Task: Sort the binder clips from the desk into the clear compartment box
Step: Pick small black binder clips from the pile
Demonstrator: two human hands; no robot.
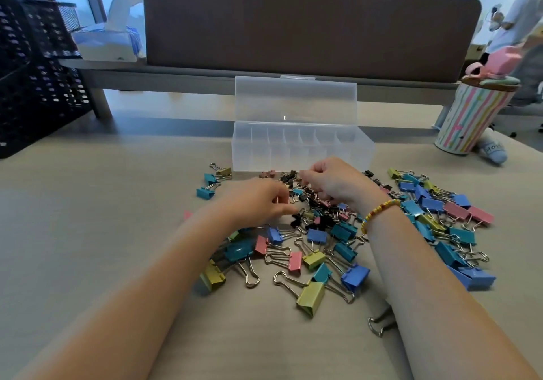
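A heap of binder clips in blue, teal, yellow, pink and black lies spread over the desk in front of me. Behind it stands the clear compartment box, lid up, its several compartments looking empty. My left hand hovers over the small clips in the middle of the heap, fingers curled down and pinching at a small clip. My right hand, a bead bracelet on its wrist, is curled over the small black clips close to the box front; what it holds is hidden by its fingers.
A black mesh organiser stands at the far left. A striped cup with a pink figure on its lid stands at the far right. A brown partition and a raised shelf run behind the box. People are at the upper right.
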